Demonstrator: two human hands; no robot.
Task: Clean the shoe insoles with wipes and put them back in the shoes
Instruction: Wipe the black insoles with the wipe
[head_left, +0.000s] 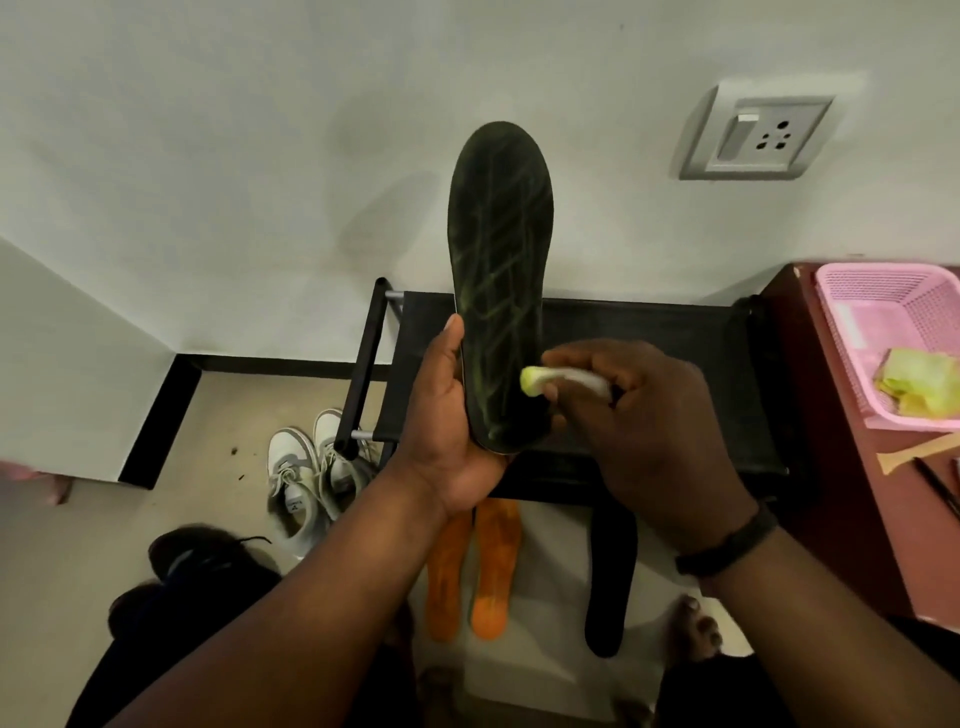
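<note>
— Presently, how are the hands engaged?
— A dark insole (498, 291) is held upright at its heel by the left hand (447, 431), fingers curled round it. A rolled wipe (563, 382) is pinched by the right hand (649, 431) and pressed to the insole's lower part.
— And the remaining items?
— Two orange insoles (475, 566) and one black insole (610, 577) are noted on the floor, grey-white sneakers (311, 478) beside the rack (649, 332).

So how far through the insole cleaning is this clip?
Mid-job. The insoles are out of the shoes: two orange insoles and a black insole lie on the floor. In hand: the left hand holds a dark insole upright while the right hand rubs it with a wipe. Left: nothing is back in the white shoes.
</note>
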